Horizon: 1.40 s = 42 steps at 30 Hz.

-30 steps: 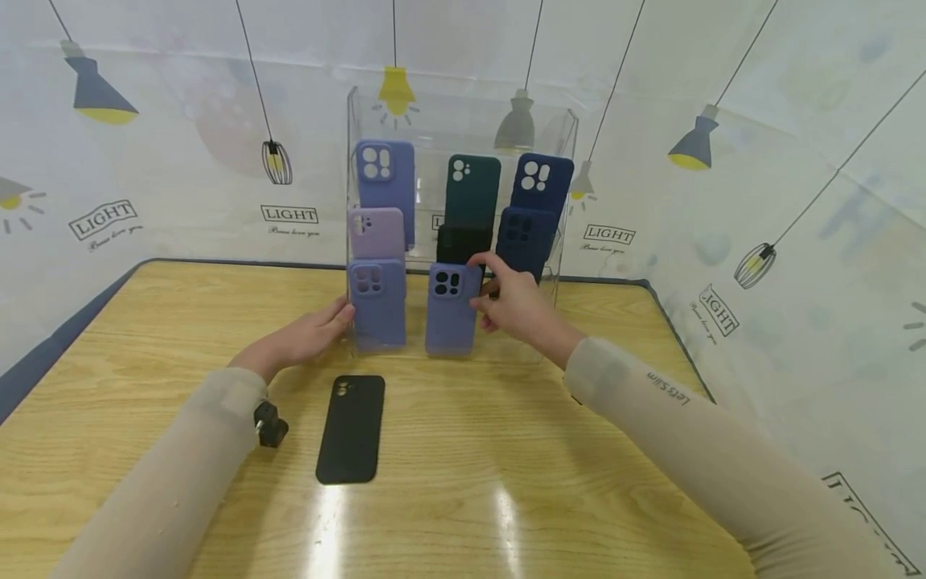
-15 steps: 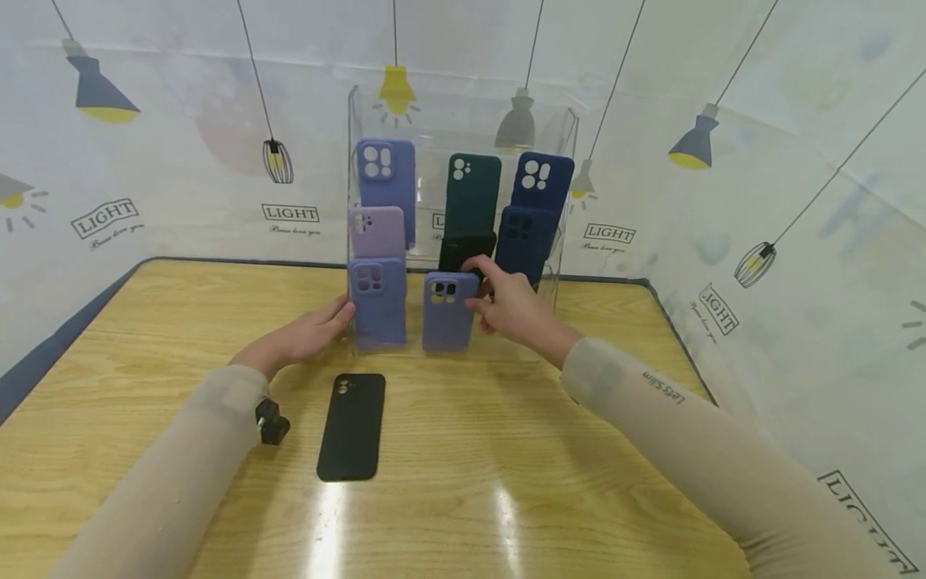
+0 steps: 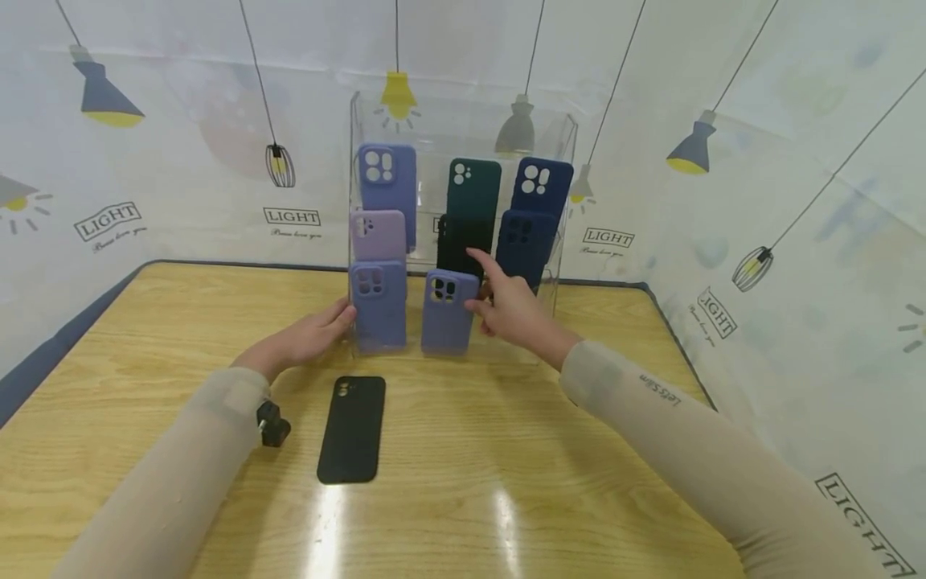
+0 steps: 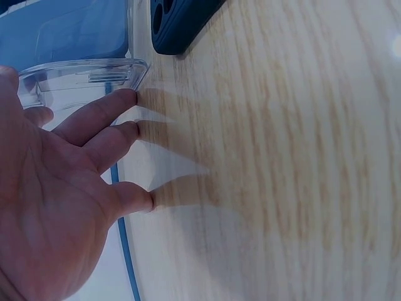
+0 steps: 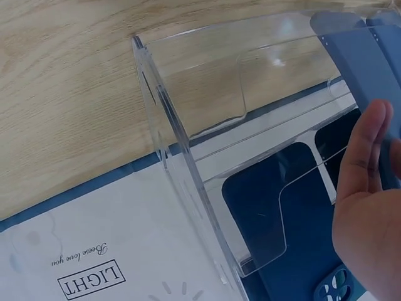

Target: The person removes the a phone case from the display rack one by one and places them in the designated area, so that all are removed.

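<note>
A clear tiered stand [image 3: 463, 121] holds several phone cases. In the bottom middle slot, my right hand [image 3: 517, 310] pinches the right edge of a purple phone case [image 3: 448, 322], its index finger stretched up toward a black phone case [image 3: 457, 245] behind. The right wrist view shows my right hand [image 5: 369, 188] beside the bluish edges of that case. My left hand [image 3: 311, 334] touches the stand's lower left side, near another purple case [image 3: 379, 318]. In the left wrist view, my left hand [image 4: 69, 169] has its fingers spread by the stand's edge.
A loose black phone case [image 3: 352, 430] lies on the wooden table [image 3: 506, 466] in front of the stand. Green [image 3: 473, 185], lilac [image 3: 378, 233] and navy [image 3: 542, 181] cases stand in upper tiers. A printed wall [image 3: 202, 96] rises behind.
The purple case in my right hand has shifted slightly down and left. My right index finger has straightened upward over the black case behind. The left hand stays put.
</note>
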Each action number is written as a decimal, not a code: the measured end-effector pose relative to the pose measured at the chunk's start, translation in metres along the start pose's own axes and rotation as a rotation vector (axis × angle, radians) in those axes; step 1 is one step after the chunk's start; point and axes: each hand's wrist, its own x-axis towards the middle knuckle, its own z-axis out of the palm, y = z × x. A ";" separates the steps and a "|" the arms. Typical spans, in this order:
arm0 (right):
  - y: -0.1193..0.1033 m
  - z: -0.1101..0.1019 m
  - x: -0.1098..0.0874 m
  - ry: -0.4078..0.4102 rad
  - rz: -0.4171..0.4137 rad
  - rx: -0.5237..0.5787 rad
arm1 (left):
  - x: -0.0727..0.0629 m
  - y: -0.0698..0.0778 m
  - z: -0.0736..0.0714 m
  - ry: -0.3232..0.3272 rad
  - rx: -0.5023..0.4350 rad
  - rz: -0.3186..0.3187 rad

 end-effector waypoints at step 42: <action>-0.038 -0.023 -0.015 0.042 -0.074 0.052 | -0.002 0.003 0.000 -0.002 0.023 -0.015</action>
